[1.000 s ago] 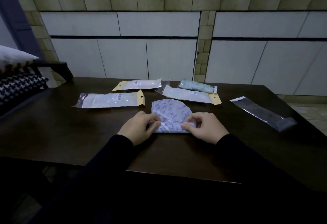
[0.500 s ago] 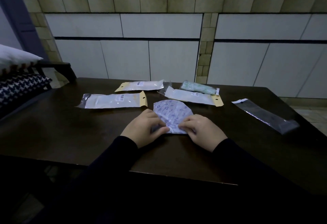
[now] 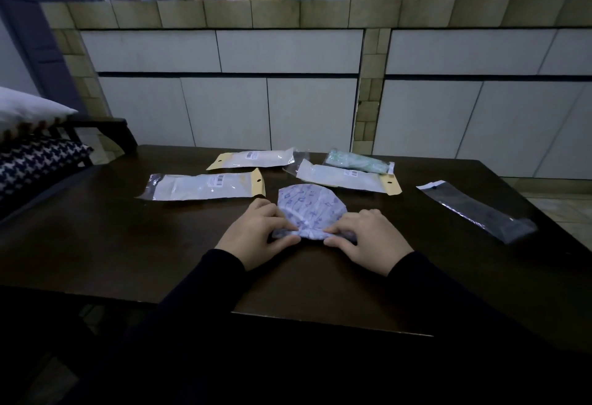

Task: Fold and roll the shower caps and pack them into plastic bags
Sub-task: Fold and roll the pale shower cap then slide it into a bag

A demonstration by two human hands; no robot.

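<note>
Left hand (image 3: 256,235), right hand (image 3: 365,241): fingers curled, pinching shower cap (image 3: 310,209) near edge, mid-table (image 3: 128,260), toward near edge.

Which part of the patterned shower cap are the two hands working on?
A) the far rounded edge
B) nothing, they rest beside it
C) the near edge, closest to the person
C: the left hand and right hand pinch the shower cap along its near edge.

Dim, bluish, underexposed; near foreground lost in black; faint glare on plastic bags (image 3: 205,186); wide-angle bowing at edges.
</note>
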